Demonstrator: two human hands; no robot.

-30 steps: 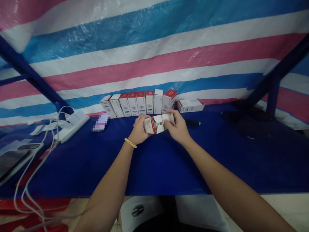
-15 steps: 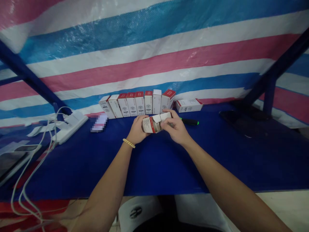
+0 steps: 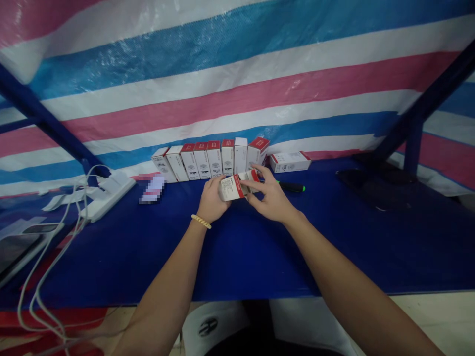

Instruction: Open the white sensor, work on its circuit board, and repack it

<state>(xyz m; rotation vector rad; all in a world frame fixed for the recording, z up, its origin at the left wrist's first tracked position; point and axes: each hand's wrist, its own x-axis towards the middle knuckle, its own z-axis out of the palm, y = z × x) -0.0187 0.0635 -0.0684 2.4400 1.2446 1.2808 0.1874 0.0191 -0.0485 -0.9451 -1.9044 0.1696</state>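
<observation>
A small white carton [image 3: 231, 188] with a red band is held above the blue table. My left hand [image 3: 214, 200] is closed around its left end. My right hand [image 3: 273, 199] is at the other end, with its fingers on the carton's end flap [image 3: 255, 175], which has a red edge. The carton's inside is mostly hidden behind those fingers. Just behind stands a row of similar red-and-white cartons [image 3: 201, 161]. Right of my right hand lies a black tool handle with a green tip [image 3: 293, 187].
One more carton [image 3: 291, 162] lies on its side at the row's right. A white power strip [image 3: 107, 199] with cables [image 3: 76, 225] is at the left, near a pixelated item [image 3: 152, 189]. A dark flat object [image 3: 365, 188] lies at the right on the blue table [image 3: 245, 262].
My right fingers have moved the end flap, so its red edge now shows and less of the opening is visible. The carton has tilted slightly in my left hand.
</observation>
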